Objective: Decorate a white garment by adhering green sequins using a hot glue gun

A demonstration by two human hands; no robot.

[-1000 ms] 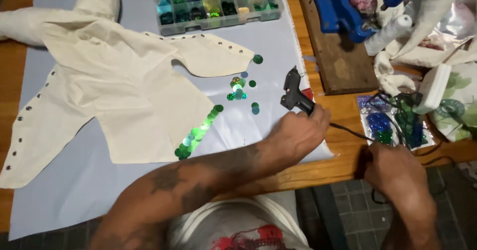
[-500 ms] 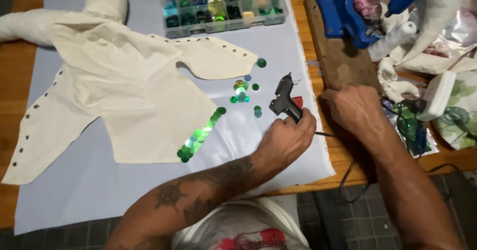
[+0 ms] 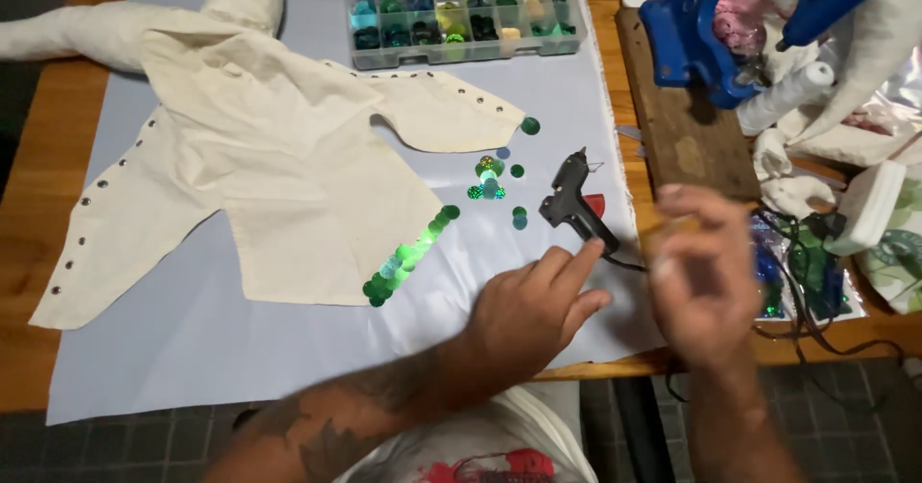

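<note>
wooden table (image 3: 38, 156): one sequin row (image 3: 408, 253) glued on garment (image 3: 279, 176), rest bare; i see left hand (image 3: 533, 305) fingers spread, empty, beside glue gun (image 3: 574, 200); right hand (image 3: 701, 267) blurred, grip untellable

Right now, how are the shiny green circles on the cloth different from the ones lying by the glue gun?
The sequins on the cloth sit in a neat overlapping row along the cream fabric's edge, while the loose sequins lie scattered on the pale sheet near the black glue gun. The row is many pieces touching; most loose ones lie apart, a few clustered. Both are round, shiny and green.
</note>
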